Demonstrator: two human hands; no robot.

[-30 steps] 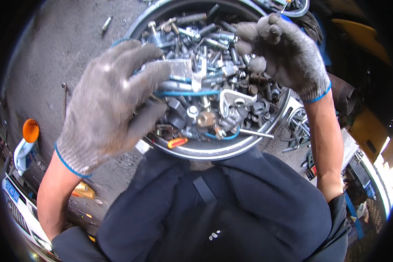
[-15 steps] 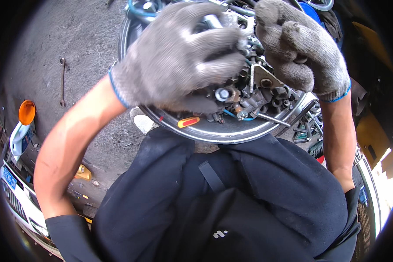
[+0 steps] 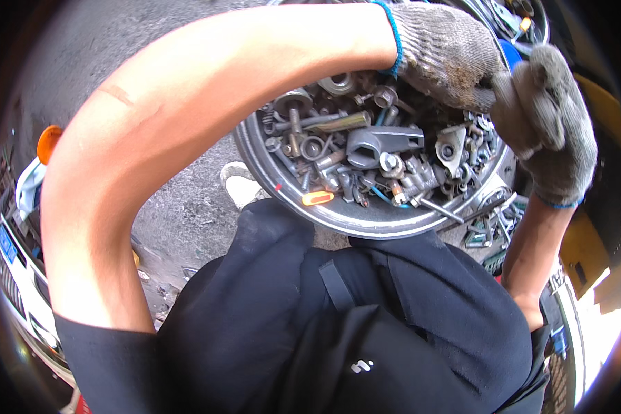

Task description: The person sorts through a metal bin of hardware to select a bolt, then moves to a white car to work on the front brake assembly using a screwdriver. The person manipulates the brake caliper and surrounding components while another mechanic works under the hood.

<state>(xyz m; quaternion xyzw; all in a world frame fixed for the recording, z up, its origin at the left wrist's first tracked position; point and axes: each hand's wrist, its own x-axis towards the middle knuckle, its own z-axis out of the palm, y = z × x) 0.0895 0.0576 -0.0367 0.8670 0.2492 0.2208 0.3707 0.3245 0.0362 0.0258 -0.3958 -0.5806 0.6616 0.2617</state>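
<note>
Both my hands wear grey knit gloves with blue cuffs. My left hand [image 3: 452, 58] reaches across the far side of a round metal pan [image 3: 366, 226], its glove stained brown. Its fingers bunch together against my right hand [image 3: 552, 117], which is curled closed beyond the pan's right edge. What either hand holds, if anything, is hidden. Under them the pan is heaped with bolts, nuts and metal fittings. A dark socket-like fitting [image 3: 383, 145], a flat bracket [image 3: 450, 148], a washer-headed bolt [image 3: 293, 114] and an orange-yellow piece [image 3: 317, 199] show in it.
More metal parts [image 3: 490, 224] lie right of the pan. A second container [image 3: 524, 27] with hardware stands at the far right. Grey concrete floor [image 3: 186, 200] spreads to the left, with an orange round object [image 3: 48, 143] and a white car [image 3: 17, 276] at the edge.
My left hand has swung right, from over the pan to my right hand, baring the parts beneath. My right hand has shifted right and slightly nearer. The view has shifted a little.
</note>
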